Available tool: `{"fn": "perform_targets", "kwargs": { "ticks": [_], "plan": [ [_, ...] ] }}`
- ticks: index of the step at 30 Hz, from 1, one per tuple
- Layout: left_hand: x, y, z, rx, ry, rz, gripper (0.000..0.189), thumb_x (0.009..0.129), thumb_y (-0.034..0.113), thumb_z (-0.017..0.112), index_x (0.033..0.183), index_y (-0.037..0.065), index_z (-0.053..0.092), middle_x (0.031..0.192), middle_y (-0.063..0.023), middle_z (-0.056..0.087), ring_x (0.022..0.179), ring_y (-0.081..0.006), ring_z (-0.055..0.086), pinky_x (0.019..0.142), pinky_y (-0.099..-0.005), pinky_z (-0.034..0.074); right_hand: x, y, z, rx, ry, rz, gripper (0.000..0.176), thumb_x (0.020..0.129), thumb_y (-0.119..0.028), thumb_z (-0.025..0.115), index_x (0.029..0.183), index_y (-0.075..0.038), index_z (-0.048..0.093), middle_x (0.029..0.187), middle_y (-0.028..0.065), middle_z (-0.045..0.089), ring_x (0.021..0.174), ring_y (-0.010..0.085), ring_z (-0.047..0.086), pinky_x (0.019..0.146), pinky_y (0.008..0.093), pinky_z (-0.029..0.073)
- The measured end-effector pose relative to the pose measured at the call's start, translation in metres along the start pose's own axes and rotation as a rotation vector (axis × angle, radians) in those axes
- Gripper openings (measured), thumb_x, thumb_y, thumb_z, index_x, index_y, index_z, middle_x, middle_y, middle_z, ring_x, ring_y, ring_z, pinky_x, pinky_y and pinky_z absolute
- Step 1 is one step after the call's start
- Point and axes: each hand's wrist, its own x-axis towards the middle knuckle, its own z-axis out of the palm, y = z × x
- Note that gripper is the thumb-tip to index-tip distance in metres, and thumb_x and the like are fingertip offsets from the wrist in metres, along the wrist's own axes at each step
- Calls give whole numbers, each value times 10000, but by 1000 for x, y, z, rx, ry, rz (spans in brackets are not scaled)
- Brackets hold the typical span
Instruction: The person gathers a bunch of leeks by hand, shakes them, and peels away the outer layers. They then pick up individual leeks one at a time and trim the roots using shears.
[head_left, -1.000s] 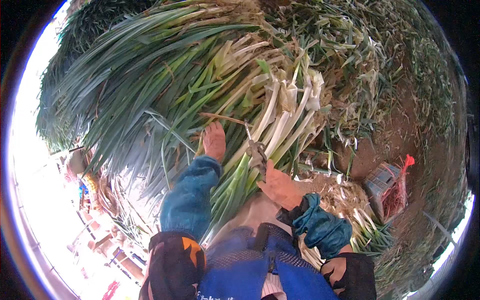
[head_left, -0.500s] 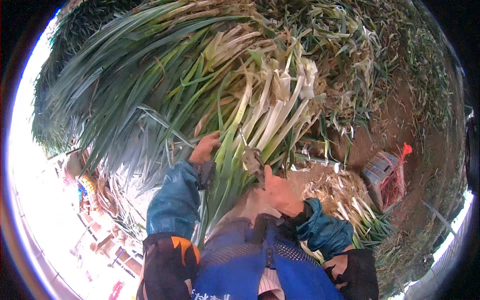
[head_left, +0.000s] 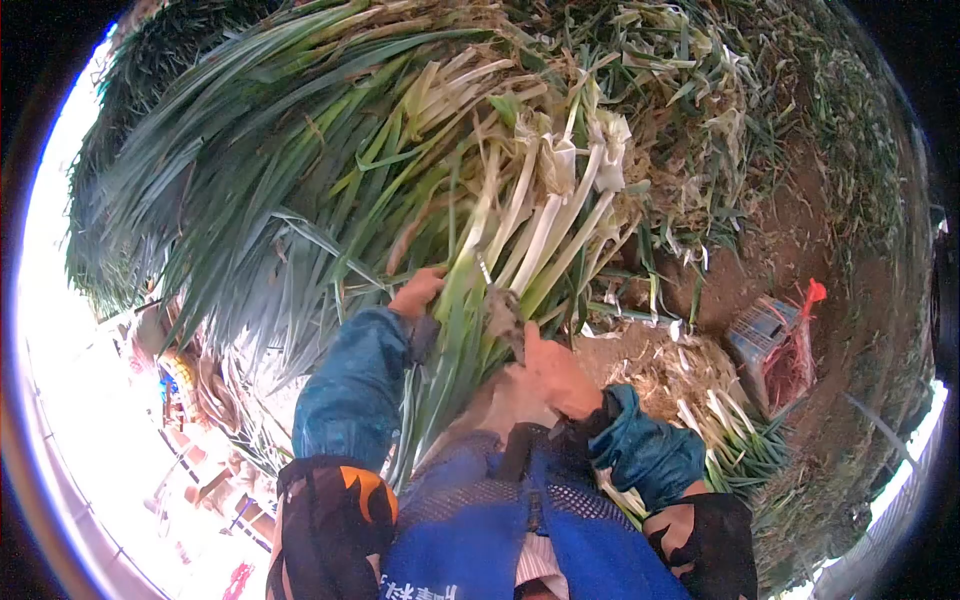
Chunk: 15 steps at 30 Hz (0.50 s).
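Observation:
Long leeks [head_left: 545,225] lie across my front, white stems up and to the right, green leaves toward me. My left hand [head_left: 418,292] is closed at the left side of a leek, its fingers partly hidden behind the leaves. In my right hand [head_left: 560,372] is a worn metal air blow gun [head_left: 503,312], its thin nozzle pointing up and left against the green part of the leek stems. My right fingers are wrapped round its handle.
A big heap of leeks [head_left: 230,170] fills the upper left. Peeled leeks [head_left: 735,430] lie at lower right, beside a blue crate [head_left: 762,328] with red plastic ties. Stripped leaves [head_left: 690,130] litter the brown ground [head_left: 790,235].
My left hand has shifted slightly right, and my right hand with the blow gun slightly left. The nearest leek stems have moved a little between them.

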Motion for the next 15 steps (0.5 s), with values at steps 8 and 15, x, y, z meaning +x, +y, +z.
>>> {"fn": "perform_targets", "kwargs": {
  "ticks": [8, 15],
  "plan": [
    [41, 172, -92, 1717, 839, 246, 240, 737, 171, 577, 966, 104, 601, 940, -106, 595, 875, -292, 581, 738, -446, 442, -3, 22, 1, -96, 74, -19, 680, 794, -289, 614, 1225, 133, 299, 724, 266, 545, 712, 412, 565, 625, 442, 460],
    [40, 172, -59, 1111, 968, 564, 257, 823, 131, 511, 1073, 69, 507, 966, -148, 558, 868, -322, 551, 736, -425, 457, 5, 16, -16, -106, 243, -50, 661, 792, -310, 620, 1200, 116, 322, 724, 270, 560, 687, 410, 574, 586, 462, 450]
  ]
}}
